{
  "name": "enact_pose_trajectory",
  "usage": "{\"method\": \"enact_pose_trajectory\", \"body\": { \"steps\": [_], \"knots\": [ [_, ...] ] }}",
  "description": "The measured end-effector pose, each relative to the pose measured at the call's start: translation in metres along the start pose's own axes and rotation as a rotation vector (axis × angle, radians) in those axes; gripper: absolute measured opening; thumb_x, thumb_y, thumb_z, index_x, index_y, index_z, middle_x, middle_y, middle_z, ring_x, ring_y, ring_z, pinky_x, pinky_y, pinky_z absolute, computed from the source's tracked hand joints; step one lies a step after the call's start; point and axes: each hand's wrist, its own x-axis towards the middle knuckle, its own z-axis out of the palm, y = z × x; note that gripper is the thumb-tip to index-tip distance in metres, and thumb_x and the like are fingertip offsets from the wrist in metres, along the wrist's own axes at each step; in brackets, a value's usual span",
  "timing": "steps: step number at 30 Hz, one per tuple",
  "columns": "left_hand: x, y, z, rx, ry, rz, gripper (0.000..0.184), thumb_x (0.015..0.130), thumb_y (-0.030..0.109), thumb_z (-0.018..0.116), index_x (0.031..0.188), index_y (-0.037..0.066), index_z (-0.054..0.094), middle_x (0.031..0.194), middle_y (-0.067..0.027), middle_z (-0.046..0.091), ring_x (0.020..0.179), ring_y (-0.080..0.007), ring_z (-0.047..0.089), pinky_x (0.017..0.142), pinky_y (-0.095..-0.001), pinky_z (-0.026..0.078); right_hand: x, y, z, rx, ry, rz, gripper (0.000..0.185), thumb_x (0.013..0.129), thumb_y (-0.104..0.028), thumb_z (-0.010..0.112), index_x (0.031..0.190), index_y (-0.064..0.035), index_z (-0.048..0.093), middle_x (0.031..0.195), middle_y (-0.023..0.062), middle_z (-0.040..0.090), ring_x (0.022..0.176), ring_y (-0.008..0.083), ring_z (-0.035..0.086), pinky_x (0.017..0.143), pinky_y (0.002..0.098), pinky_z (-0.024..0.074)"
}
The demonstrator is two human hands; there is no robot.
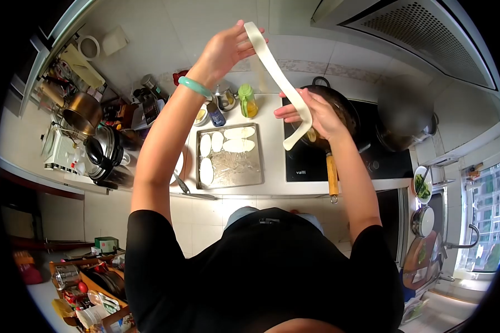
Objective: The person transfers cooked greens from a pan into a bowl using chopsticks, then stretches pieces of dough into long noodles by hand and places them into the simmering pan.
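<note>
A long, flat strip of pale dough (275,71) is stretched in the air between my hands. My left hand (230,49), raised high near the tiled wall, holds its upper end across the fingers. Lower down, beside the wok (339,114), my right hand (315,114) has the other part of the strip, whose loose end curls below the fingers. On the counter under my left arm lies a shallow metal tray (228,176) with several oval dough pieces (240,133) in it, their surfaces shiny.
The wok's wooden handle (332,173) points toward me over the black cooktop (305,166). Steam blurs a pot (400,136) at the right. Behind the tray stand a green-topped oil bottle (248,102) and a dark bottle (215,115). A plate of greens (422,186) sits at right.
</note>
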Motion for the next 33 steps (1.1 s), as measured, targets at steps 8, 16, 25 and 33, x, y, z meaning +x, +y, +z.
{"method": "enact_pose_trajectory", "body": {
  "steps": [8,16,25,33],
  "knots": [
    [-0.008,-0.044,-0.048,0.079,0.217,-0.079,0.059,0.094,0.041,0.039,0.130,-0.007,0.034,0.133,-0.0170,0.041,0.121,-0.0263,0.043,0.103,-0.0397,0.034,0.011,-0.060,0.014,0.058,-0.298,-0.105,0.049,0.094,-0.030,0.041,0.123,0.0099,0.044,0.118,0.0252,0.054,0.102,0.0304,0.060,0.089,0.0351,0.0476],
    [-0.044,-0.100,-0.041,-0.106,0.189,-0.115,0.067,0.092,0.055,0.031,0.133,0.002,0.036,0.131,-0.0183,0.045,0.119,-0.0264,0.046,0.100,-0.0387,0.037,0.050,-0.093,0.043,0.006,-0.430,-0.219,0.078,0.090,-0.056,0.033,0.132,0.0090,0.033,0.133,0.0277,0.039,0.121,0.0368,0.044,0.100,0.0406,0.0369],
    [-0.097,-0.128,0.029,-0.190,-0.140,0.087,0.066,0.088,0.043,0.048,0.137,0.003,0.029,0.125,-0.0230,0.050,0.114,-0.0298,0.052,0.100,-0.0407,0.035,0.075,-0.115,0.058,0.609,-0.549,-0.156,0.060,0.094,-0.035,0.038,0.131,0.0109,0.029,0.136,0.0276,0.034,0.128,0.0373,0.033,0.108,0.0471,0.0254],
    [-0.145,-0.129,0.055,-0.351,-0.038,-0.046,0.049,0.087,0.001,0.053,0.131,-0.006,0.034,0.125,-0.0252,0.048,0.112,-0.0299,0.053,0.096,-0.0378,0.044,0.077,-0.138,0.059,0.387,-0.450,-0.224,0.073,0.093,-0.048,0.033,0.134,0.0108,0.022,0.140,0.0279,0.027,0.130,0.0385,0.028,0.108,0.0486,0.0228]
  ]
}}
